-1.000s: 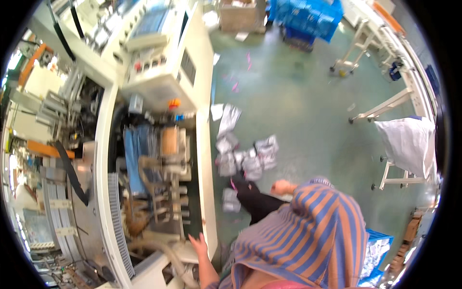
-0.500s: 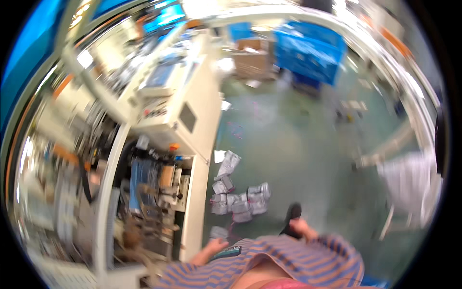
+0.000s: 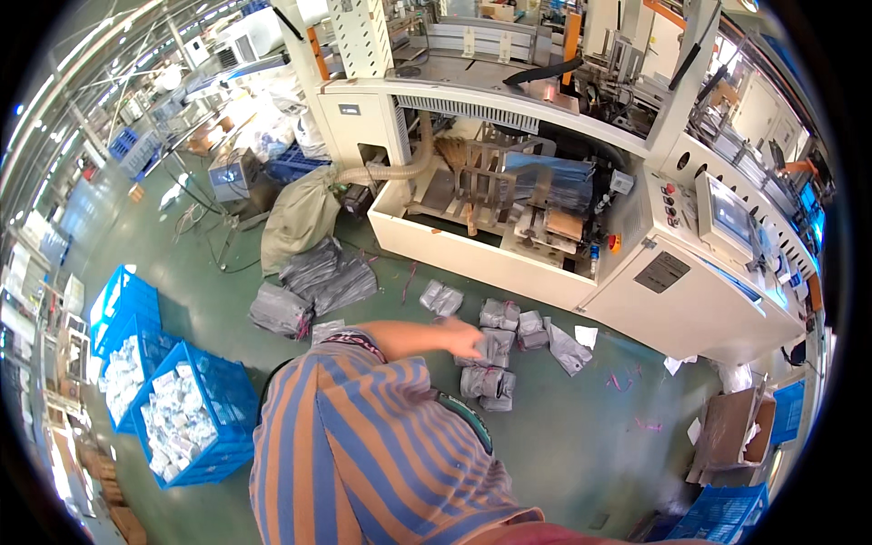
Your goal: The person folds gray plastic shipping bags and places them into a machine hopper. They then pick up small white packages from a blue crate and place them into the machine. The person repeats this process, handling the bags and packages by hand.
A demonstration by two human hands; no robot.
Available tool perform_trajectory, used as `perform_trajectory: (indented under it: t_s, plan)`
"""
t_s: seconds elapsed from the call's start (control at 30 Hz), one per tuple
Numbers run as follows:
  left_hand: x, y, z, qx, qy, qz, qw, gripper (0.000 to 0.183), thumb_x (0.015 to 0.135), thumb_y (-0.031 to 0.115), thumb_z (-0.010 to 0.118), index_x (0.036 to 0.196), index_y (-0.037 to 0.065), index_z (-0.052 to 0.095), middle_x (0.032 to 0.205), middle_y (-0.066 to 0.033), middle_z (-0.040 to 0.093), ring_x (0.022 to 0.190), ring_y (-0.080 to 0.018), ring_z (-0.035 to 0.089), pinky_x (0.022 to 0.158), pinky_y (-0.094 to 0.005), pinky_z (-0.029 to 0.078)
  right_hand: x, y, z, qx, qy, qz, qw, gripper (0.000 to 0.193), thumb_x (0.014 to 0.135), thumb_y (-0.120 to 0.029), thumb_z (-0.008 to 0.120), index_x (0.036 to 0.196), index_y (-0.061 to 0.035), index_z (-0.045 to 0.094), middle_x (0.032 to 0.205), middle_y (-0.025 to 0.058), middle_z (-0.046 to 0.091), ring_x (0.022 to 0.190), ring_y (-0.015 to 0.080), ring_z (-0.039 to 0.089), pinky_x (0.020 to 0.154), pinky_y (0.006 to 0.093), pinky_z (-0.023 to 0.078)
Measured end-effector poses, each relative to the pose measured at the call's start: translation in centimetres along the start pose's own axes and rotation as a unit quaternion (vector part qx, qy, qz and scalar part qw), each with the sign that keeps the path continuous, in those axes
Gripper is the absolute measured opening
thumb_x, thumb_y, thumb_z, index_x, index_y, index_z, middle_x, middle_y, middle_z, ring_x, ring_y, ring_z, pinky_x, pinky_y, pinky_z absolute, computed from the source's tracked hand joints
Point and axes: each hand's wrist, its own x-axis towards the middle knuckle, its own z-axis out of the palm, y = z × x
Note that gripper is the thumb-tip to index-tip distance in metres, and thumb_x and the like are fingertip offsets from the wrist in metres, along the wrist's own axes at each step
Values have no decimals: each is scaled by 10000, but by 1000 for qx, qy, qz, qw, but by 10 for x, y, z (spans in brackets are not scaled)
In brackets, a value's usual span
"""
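My left hand (image 3: 461, 340) reaches across the front of my striped shirt (image 3: 363, 436), fingers loosely apart and somewhat blurred. Nothing shows in it. In the picture it overlaps the edge of a cluster of grey plastic-wrapped bundles (image 3: 495, 349) on the floor; whether it touches them I cannot tell. One more grey bundle (image 3: 441, 297) lies a little apart, toward the machine. A flatter grey packet (image 3: 568, 351) is at the cluster's right end. Larger grey bags (image 3: 331, 275) lie farther left, beside a grey bundle (image 3: 280, 311). My right hand is out of sight.
Ahead stands a long cream machine (image 3: 490, 263) with an open lower bay and a control panel (image 3: 727, 213) at right. Blue crates (image 3: 238, 409) filled with small white items stand left. An olive sack (image 3: 295, 222) leans near the machine. At lower right are a cardboard box (image 3: 727, 431) and blue crate (image 3: 727, 513).
The view has swung left, so the machine now lies ahead and the crates of white items show. My right hand has left the picture. My left hand now appears over the grey bundles.
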Motion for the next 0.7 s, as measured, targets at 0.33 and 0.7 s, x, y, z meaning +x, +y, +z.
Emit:
perform_trajectory:
  t_s: [0.33, 0.7]
  plan:
    - [72, 47, 49, 75, -170, -52, 981, 574, 715, 478, 570, 1038, 4, 552, 1008, -187, 580, 948, -317, 553, 806, -406, 432, -54, -160, -21, -164, -28, -178, 970, 240, 830, -244, 545, 910, -19, 577, 722, 17, 562, 632, 81, 500, 535, 216, 395]
    - [274, 574, 87, -29, -118, 410, 904, 513, 773, 392, 579, 1104, 5, 510, 917, -161, 614, 877, -269, 589, 773, -344, 455, -79, -61, -264, 74, 399, 65, 911, 316, 769, -300, 593, 909, -19, 620, 752, 86, 624, 622, 139, 578, 617, 280, 470]
